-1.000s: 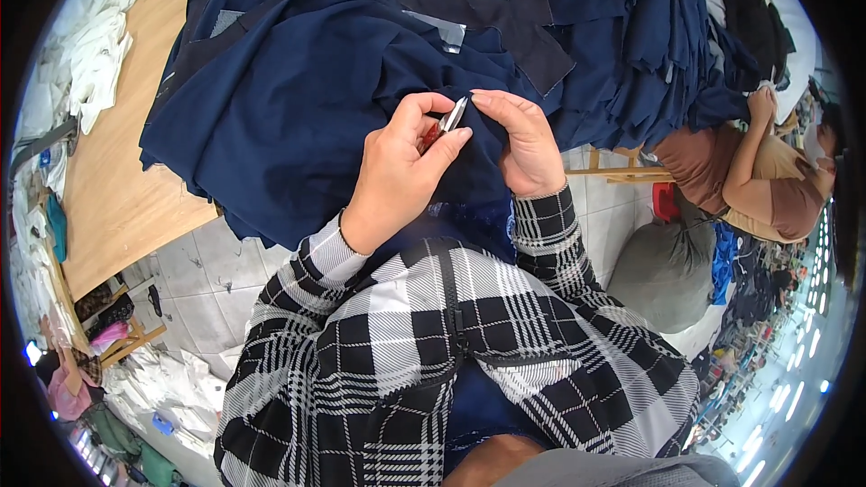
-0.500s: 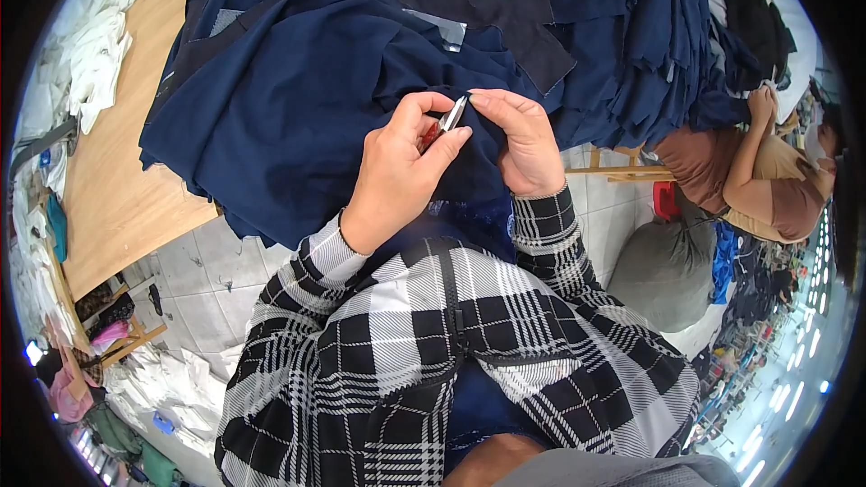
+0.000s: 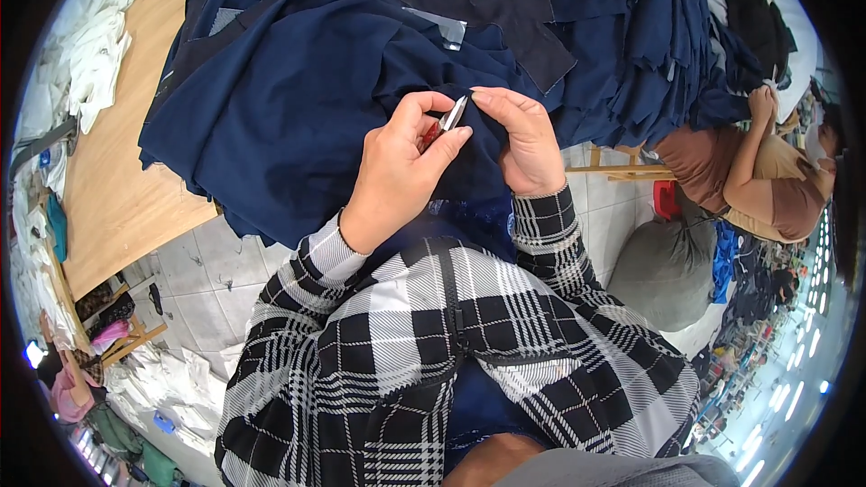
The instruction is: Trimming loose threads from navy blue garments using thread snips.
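Navy garment cloth [image 3: 289,99] lies heaped over the table edge in front of me and hangs toward my lap. My left hand [image 3: 392,171] is closed around small thread snips [image 3: 456,115] with pale metal blades and a red part, tips pointing away from me. Right beside those tips, my right hand [image 3: 530,149] pinches a fold of the navy cloth between thumb and fingers. Whether the blades touch the cloth I cannot tell.
Stacked navy pieces [image 3: 613,45] lie at the far right. A wooden tabletop [image 3: 117,189] shows at left. To the right are a grey sack [image 3: 663,275] and a seated co-worker [image 3: 767,162]. White cloth pieces [image 3: 171,388] lie at lower left.
My hands, the snips and the cloth stay nearly still, with my right fingertips shifted very slightly. At the lower left edge, a person in pink has moved, an arm now raised.
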`<state>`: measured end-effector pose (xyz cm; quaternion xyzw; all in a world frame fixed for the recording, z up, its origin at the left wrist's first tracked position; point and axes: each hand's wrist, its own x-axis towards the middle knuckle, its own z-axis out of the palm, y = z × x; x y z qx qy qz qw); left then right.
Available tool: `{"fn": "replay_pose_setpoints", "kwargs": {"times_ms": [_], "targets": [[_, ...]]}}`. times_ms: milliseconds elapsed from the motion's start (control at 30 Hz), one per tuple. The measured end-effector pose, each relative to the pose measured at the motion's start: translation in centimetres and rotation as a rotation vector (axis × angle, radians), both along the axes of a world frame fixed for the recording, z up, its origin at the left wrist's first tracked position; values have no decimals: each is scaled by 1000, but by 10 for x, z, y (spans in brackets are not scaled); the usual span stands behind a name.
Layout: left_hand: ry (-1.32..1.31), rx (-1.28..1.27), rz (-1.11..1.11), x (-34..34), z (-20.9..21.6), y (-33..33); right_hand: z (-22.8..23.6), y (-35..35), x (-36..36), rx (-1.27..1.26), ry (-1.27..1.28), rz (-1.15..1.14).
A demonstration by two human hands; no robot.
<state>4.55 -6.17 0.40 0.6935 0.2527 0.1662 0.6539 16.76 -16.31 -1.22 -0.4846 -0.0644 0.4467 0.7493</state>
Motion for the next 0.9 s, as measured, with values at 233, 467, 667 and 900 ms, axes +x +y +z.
{"fn": "replay_pose_setpoints", "kwargs": {"times_ms": [233, 467, 667, 900], "targets": [[-8, 12, 6, -1, 0, -1, 0, 0, -2, -8, -21, -6], [-50, -65, 8, -6, -2, 5, 4, 5, -9, 0, -22, 2], [-19, -161, -10, -6, 2, 6, 3, 6, -9, 3, -22, 3], [-23, 138, 10, -6, -1, 3, 0, 6, -11, -24, -39, -40]]}}
